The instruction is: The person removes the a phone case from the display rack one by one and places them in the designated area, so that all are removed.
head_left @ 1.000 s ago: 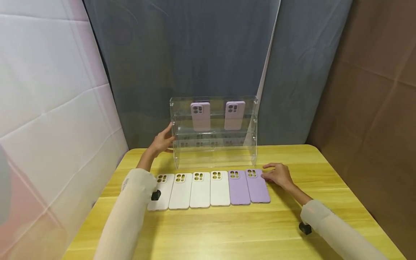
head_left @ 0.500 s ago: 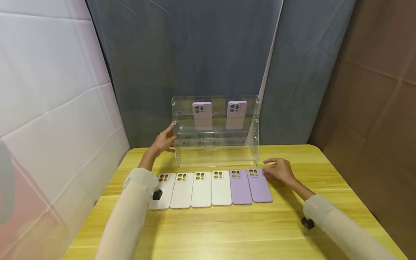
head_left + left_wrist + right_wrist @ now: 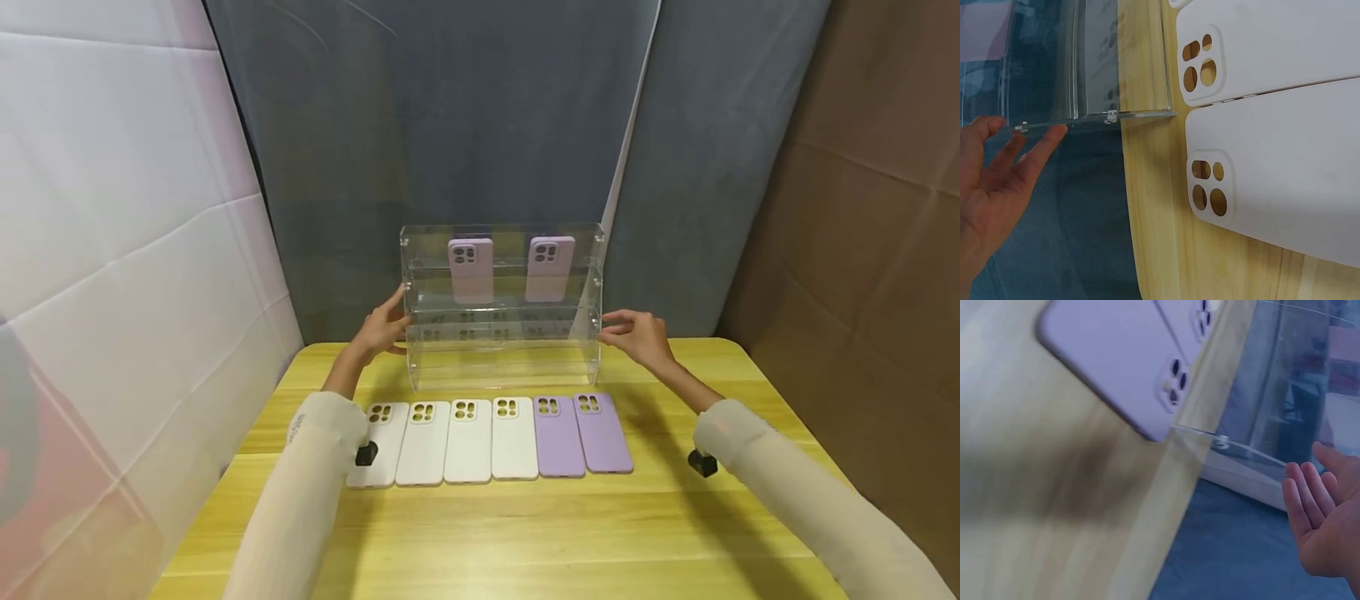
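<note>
1. While the clear acrylic shelf stand (image 3: 501, 304) sits at the far edge of the yellow wooden table (image 3: 525, 533), the left hand (image 3: 381, 327) lies against the stand's left side wall with straight, relaxed fingers, grasping nothing.
2. In the left wrist view, that hand's fingertips (image 3: 1054, 132) touch the thin edge of the stand's side panel (image 3: 1094, 115).
3. The right hand (image 3: 633, 335) is at the stand's right side wall, fingers extended and loose; the head view does not settle whether they touch the wall.
4. In the right wrist view, the right hand (image 3: 1325, 515) shows an open palm just beside the stand's corner (image 3: 1222, 442), gripping nothing.
5. Two purple phone cases (image 3: 471, 270) (image 3: 550, 267) stand upright on the stand's top tier, one left of centre and one right of centre.
6. In front of the stand, a row of six cases lies flat and side by side on the table: four white cases (image 3: 447, 441) toward the stand's left end, two purple cases (image 3: 581, 434) toward its right end.
7. Both forearms wear pale sleeves (image 3: 307, 492), each reaching past the row toward the stand.
</note>
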Action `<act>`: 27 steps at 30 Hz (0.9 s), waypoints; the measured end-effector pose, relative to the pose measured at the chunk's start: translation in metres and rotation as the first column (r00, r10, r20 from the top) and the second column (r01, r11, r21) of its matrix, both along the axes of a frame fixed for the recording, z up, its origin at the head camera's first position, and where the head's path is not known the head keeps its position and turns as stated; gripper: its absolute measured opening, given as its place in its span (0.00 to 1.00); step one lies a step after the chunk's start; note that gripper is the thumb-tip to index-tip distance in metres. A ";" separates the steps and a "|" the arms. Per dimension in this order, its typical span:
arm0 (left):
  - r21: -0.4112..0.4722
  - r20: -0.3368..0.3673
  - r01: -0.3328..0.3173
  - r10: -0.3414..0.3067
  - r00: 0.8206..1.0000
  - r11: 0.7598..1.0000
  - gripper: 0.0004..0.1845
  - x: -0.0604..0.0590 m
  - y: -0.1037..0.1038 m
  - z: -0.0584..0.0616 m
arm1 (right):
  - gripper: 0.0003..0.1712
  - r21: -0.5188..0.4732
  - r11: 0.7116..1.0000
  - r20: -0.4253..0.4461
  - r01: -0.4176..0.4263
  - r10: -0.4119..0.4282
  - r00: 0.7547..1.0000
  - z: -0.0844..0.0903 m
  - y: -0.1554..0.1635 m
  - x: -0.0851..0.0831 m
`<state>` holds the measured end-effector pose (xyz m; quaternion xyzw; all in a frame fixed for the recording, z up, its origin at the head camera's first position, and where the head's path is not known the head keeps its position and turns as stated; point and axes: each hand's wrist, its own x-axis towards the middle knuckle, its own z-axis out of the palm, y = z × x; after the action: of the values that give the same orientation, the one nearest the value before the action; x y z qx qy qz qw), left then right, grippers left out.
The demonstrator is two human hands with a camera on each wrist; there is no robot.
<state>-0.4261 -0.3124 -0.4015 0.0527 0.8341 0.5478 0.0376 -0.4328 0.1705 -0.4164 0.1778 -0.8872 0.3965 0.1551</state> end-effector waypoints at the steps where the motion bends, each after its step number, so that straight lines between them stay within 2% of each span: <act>1: -0.004 -0.001 -0.001 0.001 1.000 1.000 0.40 0.000 0.000 0.000 | 0.20 0.002 1.000 -0.012 0.003 -0.003 1.000 0.004 -0.002 -0.002; 3: -0.006 0.000 -0.002 0.002 1.000 1.000 0.40 -0.001 0.000 0.000 | 0.21 -0.007 1.000 -0.031 0.006 -0.007 1.000 0.012 -0.007 -0.005; 6: -0.009 0.017 0.005 -0.004 1.000 1.000 0.40 0.008 0.004 0.011 | 0.21 -0.017 1.000 -0.060 0.012 -0.013 0.998 0.023 -0.013 -0.011; 10: 0.001 0.025 0.004 -0.004 1.000 1.000 0.40 0.012 0.006 0.014 | 0.20 -0.027 1.000 -0.114 0.015 -0.018 0.993 0.035 -0.022 -0.016; 14: -0.001 -0.003 -0.002 0.002 1.000 1.000 0.40 0.003 0.003 0.001 | 0.21 -0.027 1.000 -0.156 0.015 -0.019 0.988 0.050 -0.030 -0.019; 20: 0.012 -0.011 0.001 -0.001 1.000 1.000 0.40 0.002 0.008 -0.001 | 0.23 -0.061 0.998 -0.136 0.033 -0.041 0.990 0.070 -0.034 -0.024; 27: -0.001 -0.005 -0.010 0.010 1.000 1.000 0.40 0.002 0.009 -0.005 | 0.25 -0.088 0.995 -0.116 0.048 -0.058 0.992 0.081 -0.041 -0.033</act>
<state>-0.4242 -0.3031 -0.4064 0.0501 0.8346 0.5476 0.0328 -0.4662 0.1297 -0.3349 0.1707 -0.8632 0.4185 0.2251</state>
